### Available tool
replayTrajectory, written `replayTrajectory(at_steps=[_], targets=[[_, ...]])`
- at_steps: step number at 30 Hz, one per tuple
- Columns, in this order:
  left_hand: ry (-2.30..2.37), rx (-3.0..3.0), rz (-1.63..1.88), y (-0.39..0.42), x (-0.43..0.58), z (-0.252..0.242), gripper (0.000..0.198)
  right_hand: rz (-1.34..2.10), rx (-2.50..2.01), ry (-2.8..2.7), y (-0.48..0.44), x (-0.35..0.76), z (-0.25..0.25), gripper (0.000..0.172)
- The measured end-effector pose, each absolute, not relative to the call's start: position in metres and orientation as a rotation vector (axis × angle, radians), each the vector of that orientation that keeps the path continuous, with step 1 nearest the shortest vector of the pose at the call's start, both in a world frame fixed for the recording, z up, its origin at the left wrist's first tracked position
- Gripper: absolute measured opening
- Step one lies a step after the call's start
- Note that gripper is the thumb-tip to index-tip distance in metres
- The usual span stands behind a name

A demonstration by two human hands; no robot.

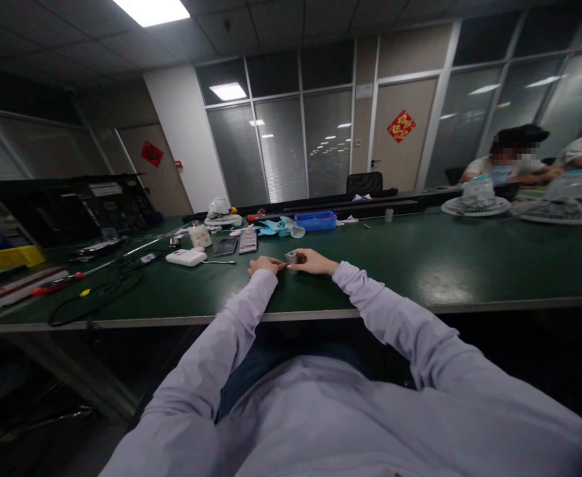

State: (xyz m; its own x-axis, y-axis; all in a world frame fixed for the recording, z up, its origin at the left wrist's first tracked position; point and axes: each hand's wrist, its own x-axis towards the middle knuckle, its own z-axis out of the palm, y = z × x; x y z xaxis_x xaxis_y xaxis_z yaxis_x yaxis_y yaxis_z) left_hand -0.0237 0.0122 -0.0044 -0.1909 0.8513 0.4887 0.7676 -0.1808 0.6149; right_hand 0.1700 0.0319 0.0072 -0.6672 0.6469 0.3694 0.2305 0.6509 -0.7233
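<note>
Between my hands, close to the front edge of the green table [394, 265], stands a small grey cylindrical metal part [291, 259] with a round top. My right hand [317, 262] is closed around its right side, thumb and fingers on it. On the left, my left hand [265, 265] has its fingers pinched together, with the fingertips right beside the part. Whatever those fingertips hold, if anything, is too small to make out. Two phone-like flat devices, one a dark phone [226, 246] and one a lit phone [247, 241], lie just beyond my left hand.
A white box-shaped device [186, 257] with a cable lies left, near a pale bottle [200, 234]. Behind are a blue tray [315, 220] and light-blue gloves [275, 226]. Black cables [106, 288] and a red-handled tool [57, 284] lie far left. A co-worker [514, 162] sits back right near fan-like units [475, 199].
</note>
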Motion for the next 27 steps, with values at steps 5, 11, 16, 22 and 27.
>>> replayTrajectory(at_steps=[5,11,16,22,27], targets=[[1.923,1.963,1.353,0.009,-0.021,0.001,0.025,0.876,-0.668,-2.255,0.033,0.17,0.006,0.028],[1.822,2.104,1.418,0.003,-0.007,0.014,0.027,0.866,-0.669,-2.271,0.035,0.17,0.006,0.028],[1.738,2.218,1.401,0.0,0.002,0.016,0.025,0.852,-0.678,-2.277,0.037,0.169,0.004,0.028],[1.739,2.257,1.357,-0.003,0.001,0.017,0.026,0.849,-0.663,-2.274,0.039,0.169,0.002,0.028],[1.746,2.259,1.325,-0.003,0.003,0.016,0.026,0.855,-0.631,-2.271,0.038,0.169,0.002,0.028]])
